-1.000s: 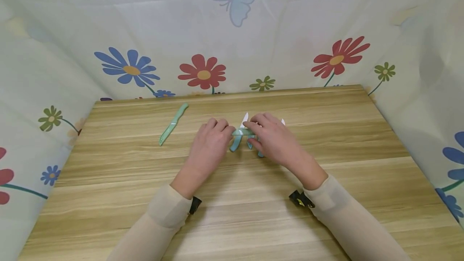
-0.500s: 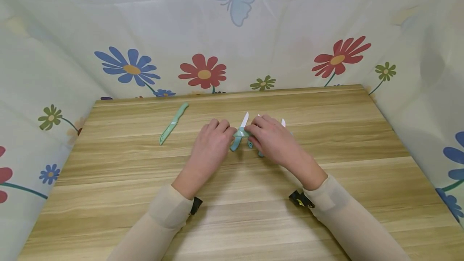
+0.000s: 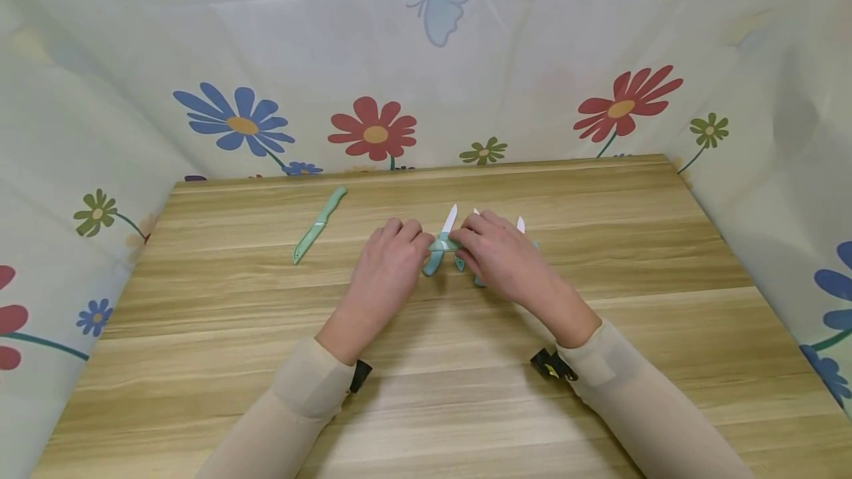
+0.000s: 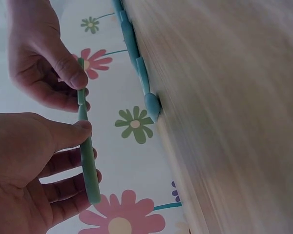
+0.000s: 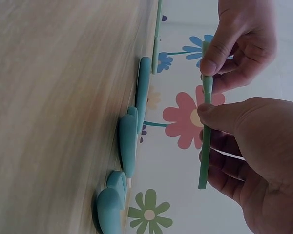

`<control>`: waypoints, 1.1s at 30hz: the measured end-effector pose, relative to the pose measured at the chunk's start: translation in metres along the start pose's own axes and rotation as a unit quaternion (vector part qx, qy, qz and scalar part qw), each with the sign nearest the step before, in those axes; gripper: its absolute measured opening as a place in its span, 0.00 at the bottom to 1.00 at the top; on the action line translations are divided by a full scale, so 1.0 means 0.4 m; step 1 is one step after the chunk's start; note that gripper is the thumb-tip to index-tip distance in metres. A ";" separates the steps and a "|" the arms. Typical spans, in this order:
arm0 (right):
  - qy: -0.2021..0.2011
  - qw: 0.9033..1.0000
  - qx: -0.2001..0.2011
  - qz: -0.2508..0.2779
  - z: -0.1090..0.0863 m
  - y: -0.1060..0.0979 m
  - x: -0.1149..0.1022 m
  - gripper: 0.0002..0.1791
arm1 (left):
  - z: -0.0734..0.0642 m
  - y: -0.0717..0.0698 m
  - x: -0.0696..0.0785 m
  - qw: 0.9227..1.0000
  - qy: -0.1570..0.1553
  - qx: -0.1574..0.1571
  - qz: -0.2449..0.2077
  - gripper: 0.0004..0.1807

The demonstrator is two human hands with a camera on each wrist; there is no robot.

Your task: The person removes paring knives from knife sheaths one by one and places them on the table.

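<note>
Both hands hold a slim green knife in its sheath (image 3: 444,246) above the table, lying crosswise in the head view. My left hand (image 3: 393,265) grips the handle (image 4: 89,170) between thumb and curled fingers. At the other end, my right hand (image 3: 506,253) pinches the green sheath (image 5: 205,151). Handle and sheath meet between the two thumbs, and no bare blade shows there. Beneath the hands lies a knife with a white blade (image 3: 450,220) and a teal handle (image 3: 433,265). More teal pieces and a white blade tip (image 3: 521,225) are partly hidden by the right hand.
Over to the left on the wooden table (image 3: 220,301) lies another green sheathed knife (image 3: 319,226). Teal handles and sheaths (image 5: 128,146) rest in a row on the tabletop. A flower-printed curtain (image 3: 532,35) stands behind the table and along both sides.
Since one second ago, my right hand has shifted slightly left, and less of the sheathed knife shows between the hands. Over the last half second the hands have hardly moved.
</note>
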State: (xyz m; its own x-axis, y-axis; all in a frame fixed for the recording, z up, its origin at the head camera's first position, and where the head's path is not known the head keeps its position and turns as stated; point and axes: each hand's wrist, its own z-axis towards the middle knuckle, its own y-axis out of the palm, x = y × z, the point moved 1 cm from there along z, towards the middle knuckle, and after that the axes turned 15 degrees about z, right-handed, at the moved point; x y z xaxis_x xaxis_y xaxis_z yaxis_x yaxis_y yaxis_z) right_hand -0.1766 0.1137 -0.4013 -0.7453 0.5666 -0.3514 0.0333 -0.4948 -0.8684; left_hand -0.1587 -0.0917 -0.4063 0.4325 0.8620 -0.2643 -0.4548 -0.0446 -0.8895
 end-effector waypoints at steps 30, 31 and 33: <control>0.000 1.000 0.002 0.000 0.003 -0.005 0.003 0.12 | -0.001 -0.004 -0.005 1.000 0.001 0.006 -0.001 0.09; 0.000 1.000 0.002 0.001 0.003 -0.005 0.003 0.12 | -0.001 -0.004 -0.005 1.000 0.001 0.005 -0.002 0.09; 0.003 1.000 0.001 0.003 0.003 -0.005 0.004 0.12 | -0.001 -0.006 -0.004 1.000 0.001 0.002 -0.002 0.09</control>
State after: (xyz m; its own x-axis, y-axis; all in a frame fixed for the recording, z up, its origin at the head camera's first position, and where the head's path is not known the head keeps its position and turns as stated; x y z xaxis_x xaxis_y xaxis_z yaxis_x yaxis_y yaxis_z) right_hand -0.1784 0.1150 -0.3996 -0.7418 0.5673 -0.3577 0.0358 -0.4991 -0.8658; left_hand -0.1581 -0.0933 -0.4039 0.4358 0.8615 -0.2606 -0.4562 -0.0381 -0.8890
